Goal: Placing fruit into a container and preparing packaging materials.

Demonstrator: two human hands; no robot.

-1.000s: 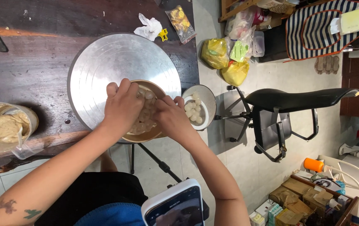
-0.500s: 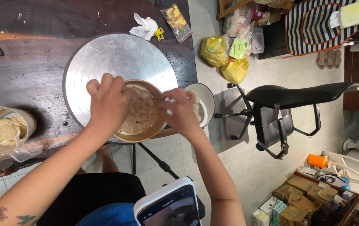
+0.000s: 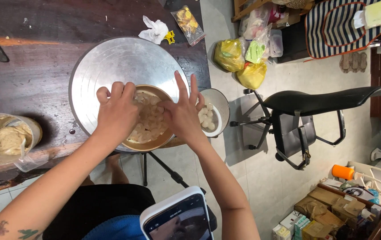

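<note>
Head view, looking down. Both hands work inside a shallow brown dish [image 3: 148,144] at the centre of the frame, which rests on the lower edge of a round metal tray [image 3: 110,66] on the dark wooden bench [image 3: 30,84]. The dish holds a layer of pale round slices [image 3: 148,118]. Compared with a second ago, the camera has shifted and the hands have spread: the left hand [image 3: 117,113], then bunched over the dish, now lies curled on the slices at its left side; the right hand [image 3: 184,113] presses thumb and forefinger to the slices, its other fingers fanned open and raised. The layer appears nearly full. The dish sits just at the bench's near edge; a white bowl [image 3: 215,113] of more slices stands just beside it at the right, beyond the bench edge. A plastic tub [image 3: 4,138] of batter stands at the left, well apart. The tray's upper half offers open room.
</note>
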